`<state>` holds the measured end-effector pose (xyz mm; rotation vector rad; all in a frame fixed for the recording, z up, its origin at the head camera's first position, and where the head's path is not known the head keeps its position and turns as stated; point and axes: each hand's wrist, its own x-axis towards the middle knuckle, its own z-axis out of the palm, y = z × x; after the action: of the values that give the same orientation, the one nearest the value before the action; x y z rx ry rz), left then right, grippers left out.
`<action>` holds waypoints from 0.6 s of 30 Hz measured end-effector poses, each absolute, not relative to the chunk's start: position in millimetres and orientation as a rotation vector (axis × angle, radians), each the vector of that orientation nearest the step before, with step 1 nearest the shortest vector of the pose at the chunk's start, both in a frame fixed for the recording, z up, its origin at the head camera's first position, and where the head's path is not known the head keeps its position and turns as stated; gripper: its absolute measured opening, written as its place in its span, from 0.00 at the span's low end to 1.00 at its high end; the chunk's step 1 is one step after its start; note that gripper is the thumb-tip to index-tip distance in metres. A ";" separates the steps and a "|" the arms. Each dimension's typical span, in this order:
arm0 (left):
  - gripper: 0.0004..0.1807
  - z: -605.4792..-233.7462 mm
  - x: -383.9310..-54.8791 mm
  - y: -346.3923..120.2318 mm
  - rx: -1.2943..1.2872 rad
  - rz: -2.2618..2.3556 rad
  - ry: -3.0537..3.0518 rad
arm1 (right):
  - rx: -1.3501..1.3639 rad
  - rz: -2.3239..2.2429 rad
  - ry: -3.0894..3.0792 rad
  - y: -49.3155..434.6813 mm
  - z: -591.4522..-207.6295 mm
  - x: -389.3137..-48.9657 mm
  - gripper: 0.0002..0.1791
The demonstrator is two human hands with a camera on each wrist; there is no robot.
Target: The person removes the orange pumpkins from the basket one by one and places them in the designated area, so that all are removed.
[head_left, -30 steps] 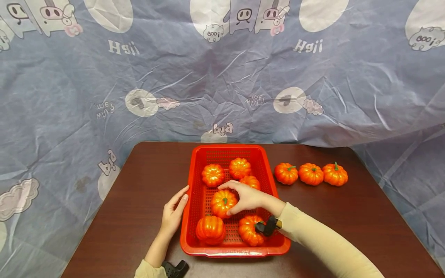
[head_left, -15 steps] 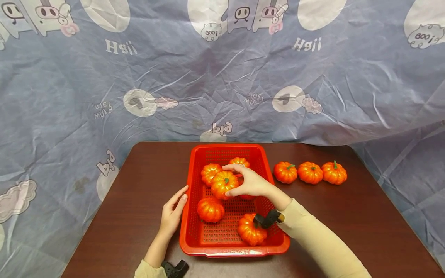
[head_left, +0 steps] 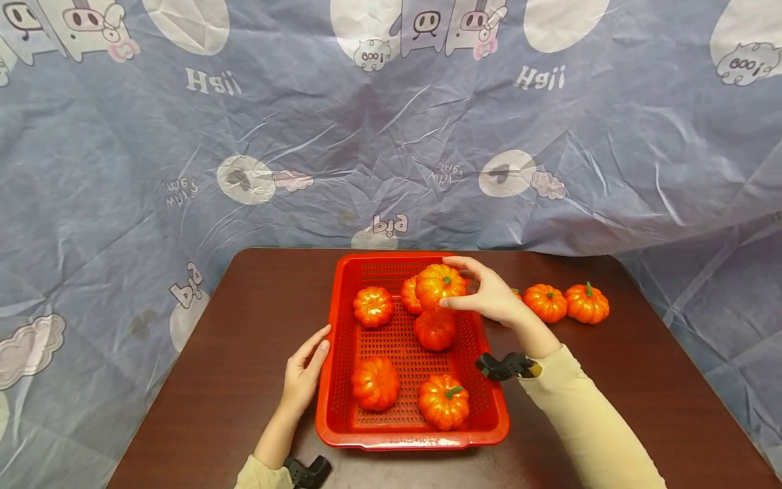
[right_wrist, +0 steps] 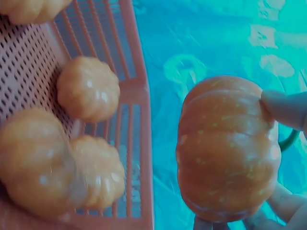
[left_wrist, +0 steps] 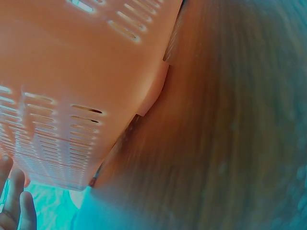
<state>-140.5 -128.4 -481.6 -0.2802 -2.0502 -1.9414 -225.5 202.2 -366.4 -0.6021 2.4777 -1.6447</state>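
Observation:
My right hand (head_left: pixel 491 293) grips a small orange pumpkin (head_left: pixel 437 286) between thumb and fingers, raised over the back right part of the red plastic basket (head_left: pixel 412 440). In the right wrist view this held pumpkin (right_wrist: pixel 228 148) shows its ribbed side, with a green stem (right_wrist: pixel 289 140) near the fingers. Inside the basket lie several more pumpkins, among them one at front left (head_left: pixel 375 384), one at front right (head_left: pixel 444 402) and one at back left (head_left: pixel 374 307). The held pumpkin partly covers another behind it. My left hand (head_left: pixel 302 377) rests against the basket's left side, fingers extended.
On the brown table (head_left: pixel 244 353), right of the basket, two pumpkins show, a middle one (head_left: pixel 546 303) and an outer one (head_left: pixel 587 303). A third beside them is mostly hidden by my right hand. A printed grey-blue cloth (head_left: pixel 342 149) hangs behind the table.
My right hand has lifted the pumpkin from the basket's middle and carried it back and right. The front left pumpkin has rolled and shifted. My left hand has stayed at the basket's side.

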 end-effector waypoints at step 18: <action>0.18 -482.4 -140.6 -128.6 -0.283 -1.967 -2.039 | -0.227 -1.562 2.725 280.4 -375.2 -196.8 0.40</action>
<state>-140.6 -128.6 -482.4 -0.2828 -2.0393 -1.9675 -196.8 280.4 -375.2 -0.2266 2.7253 -1.5617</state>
